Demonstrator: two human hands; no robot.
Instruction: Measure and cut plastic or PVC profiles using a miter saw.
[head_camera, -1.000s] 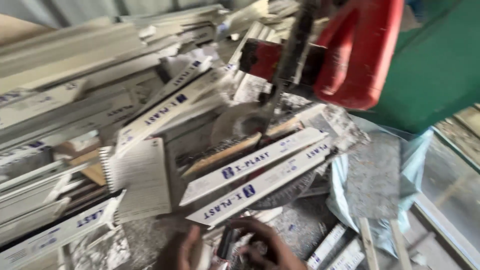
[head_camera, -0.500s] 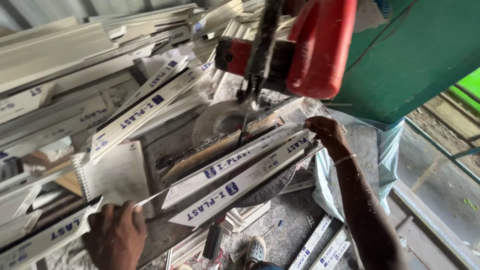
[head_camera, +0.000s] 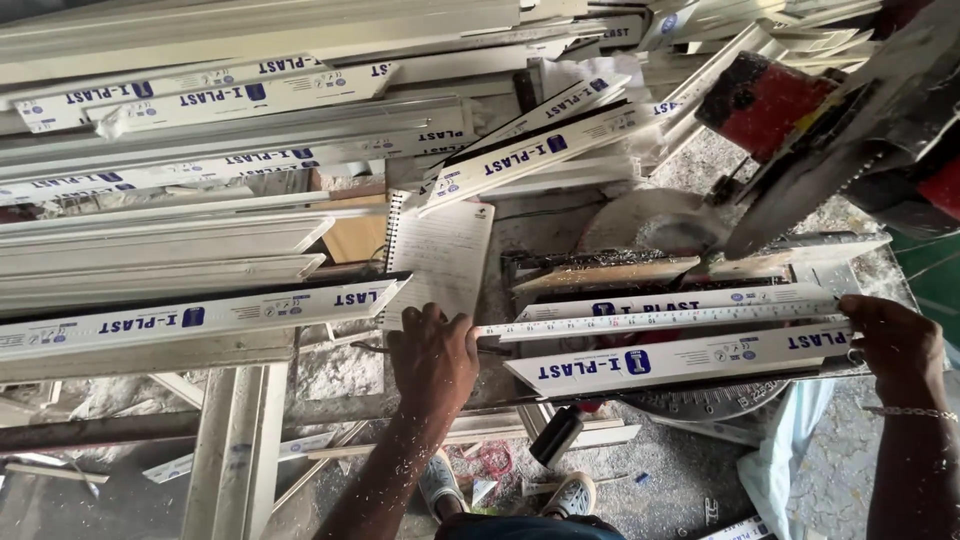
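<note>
tape measure (head_camera: 665, 319) stretched flat between both hands, running left to right along the top of a short white plastic profile (head_camera: 680, 358) that lies on the bed of a mitre saw (head_camera: 700, 395). left hand (head_camera: 432, 358) presses down on the near end of the tape, fingers curled over it, just below a spiral notebook (head_camera: 445, 258) with handwriting. right hand (head_camera: 893, 345) grips the far end of the tape at the right edge of the profile, fingers closed around tape and profile edge together; a thin bracelet (head_camera: 912, 412) sits on that wrist. second white profile (head_camera: 670, 300) lies just behind the tape, touching it. saw head (head_camera: 840, 140), red and grey, tilts up at upper right, clear of the profiles. long white profiles (head_camera: 200, 312) stacked to the left. sawdust over everything. person's shoes (head_camera: 570, 492) visible on the floor below.
</note>
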